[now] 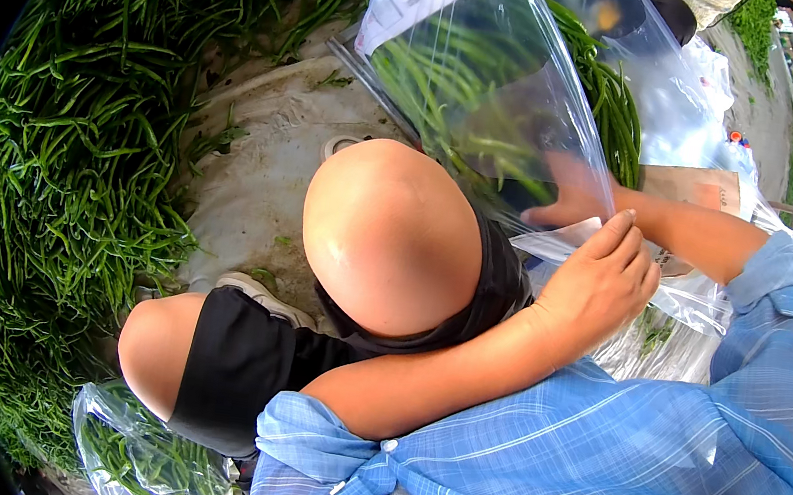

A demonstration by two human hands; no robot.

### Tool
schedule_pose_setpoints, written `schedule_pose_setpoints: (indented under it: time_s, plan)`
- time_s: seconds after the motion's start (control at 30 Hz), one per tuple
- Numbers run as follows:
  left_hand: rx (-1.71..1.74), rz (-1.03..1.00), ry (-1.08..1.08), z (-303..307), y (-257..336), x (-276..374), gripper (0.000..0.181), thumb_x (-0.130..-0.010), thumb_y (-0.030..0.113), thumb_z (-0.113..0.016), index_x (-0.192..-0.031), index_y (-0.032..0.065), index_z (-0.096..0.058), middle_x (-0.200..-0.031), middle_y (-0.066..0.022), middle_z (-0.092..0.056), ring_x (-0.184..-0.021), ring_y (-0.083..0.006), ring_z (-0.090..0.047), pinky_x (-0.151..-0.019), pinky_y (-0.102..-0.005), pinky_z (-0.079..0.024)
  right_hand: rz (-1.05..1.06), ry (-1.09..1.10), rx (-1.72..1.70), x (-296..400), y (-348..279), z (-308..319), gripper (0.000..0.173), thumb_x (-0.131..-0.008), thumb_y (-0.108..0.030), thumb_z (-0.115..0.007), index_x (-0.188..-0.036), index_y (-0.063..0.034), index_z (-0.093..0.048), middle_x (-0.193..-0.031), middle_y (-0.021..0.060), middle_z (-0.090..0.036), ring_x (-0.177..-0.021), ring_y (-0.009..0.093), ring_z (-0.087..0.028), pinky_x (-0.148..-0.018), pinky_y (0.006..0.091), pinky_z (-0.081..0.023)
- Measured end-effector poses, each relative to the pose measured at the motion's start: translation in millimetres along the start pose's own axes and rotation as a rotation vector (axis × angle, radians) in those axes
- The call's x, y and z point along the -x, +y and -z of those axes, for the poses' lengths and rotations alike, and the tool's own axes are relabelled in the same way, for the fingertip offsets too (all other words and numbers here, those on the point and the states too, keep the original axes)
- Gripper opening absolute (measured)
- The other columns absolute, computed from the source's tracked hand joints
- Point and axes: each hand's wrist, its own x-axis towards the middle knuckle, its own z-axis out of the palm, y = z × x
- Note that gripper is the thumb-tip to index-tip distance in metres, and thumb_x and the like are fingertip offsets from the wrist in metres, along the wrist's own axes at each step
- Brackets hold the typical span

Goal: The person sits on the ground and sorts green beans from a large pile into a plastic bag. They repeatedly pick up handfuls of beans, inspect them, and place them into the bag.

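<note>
A large clear plastic bag [495, 65] with a printed white panel is spread in front of my knees. Long green peppers [612, 118] show past its edge and, blurred, through the film. My left hand [608, 264] pinches the edge of the bag between thumb and fingers. Beyond it, my right hand [573, 192] shows through the clear film, thumb and fingers apart, close to the peppers. Whether that hand is inside the bag or behind it, I cannot tell; its fingertips are blurred.
A big heap of long green peppers [76, 168] covers the left side, on a soiled pale sheet [267, 148]. A filled clear bag [151, 456] lies at lower left. Metal rails [376, 87] and brown printed cardboard [697, 189] flank the large bag. My bent knees [397, 240] are close by.
</note>
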Motion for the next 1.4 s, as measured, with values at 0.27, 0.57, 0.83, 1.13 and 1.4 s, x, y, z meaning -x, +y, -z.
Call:
schedule_pose_setpoints:
  time_s: [0.27,0.57,0.83,1.13,1.4]
  plan:
    - [0.009,0.011,-0.045,-1,1,-5,0.011,-0.072,0.012,-0.058,-0.079,0.0046,-0.054,-0.080,-0.0088,-0.057,-0.092,-0.0249,-0.056,-0.107,-0.0414,-0.036,0.491,0.275,-0.136,-12,28,-52,0.093,-0.070,-0.043,-0.078,-0.136,0.0060,-0.035,-0.131,0.0289,-0.046,-0.125,0.038,-0.045,-0.105,0.0415,-0.036]
    - [-0.002,0.001,-0.060,1,4,0,0.011,-0.071,0.011,-0.058,-0.077,0.0061,-0.051,-0.081,-0.0080,-0.056,-0.091,-0.0238,-0.056,-0.107,-0.0412,-0.036,0.399,0.270,-0.235,-18,39,-53,0.084,-0.073,-0.039,-0.077,-0.134,0.0047,-0.037,-0.131,0.0269,-0.046,-0.122,0.035,-0.047,-0.100,0.0420,-0.040]
    - [0.007,-0.032,-0.167,11,4,-10,0.012,-0.070,0.010,-0.058,-0.078,0.0070,-0.050,-0.077,-0.0062,-0.051,-0.086,-0.0221,-0.055,-0.100,-0.0393,-0.040,0.442,0.264,-0.255,-13,24,-61,0.078,-0.076,-0.036,-0.074,-0.133,0.0021,-0.038,-0.128,0.0247,-0.047,-0.114,0.034,-0.052,-0.094,0.0423,-0.043]
    - [0.022,-0.204,-0.509,80,-60,-123,0.064,-0.063,0.036,-0.079,-0.115,0.0057,-0.056,-0.115,-0.0103,-0.058,-0.117,-0.0281,-0.053,-0.109,-0.0464,-0.033,0.422,0.362,-0.356,-14,27,-53,0.071,-0.078,-0.033,-0.071,-0.133,-0.0008,-0.039,-0.125,0.0223,-0.048,-0.105,0.034,-0.057,-0.087,0.0426,-0.047]
    - [-0.374,-0.097,-0.858,68,-187,-191,0.045,-0.083,0.032,-0.066,-0.123,0.0111,-0.058,-0.121,-0.0118,-0.061,-0.123,-0.0302,-0.049,-0.107,-0.0470,-0.033,0.414,0.493,-0.326,-25,10,-63,0.065,-0.081,-0.030,-0.068,-0.132,-0.0035,-0.040,-0.123,0.0201,-0.050,-0.097,0.033,-0.061,-0.081,0.0429,-0.051]
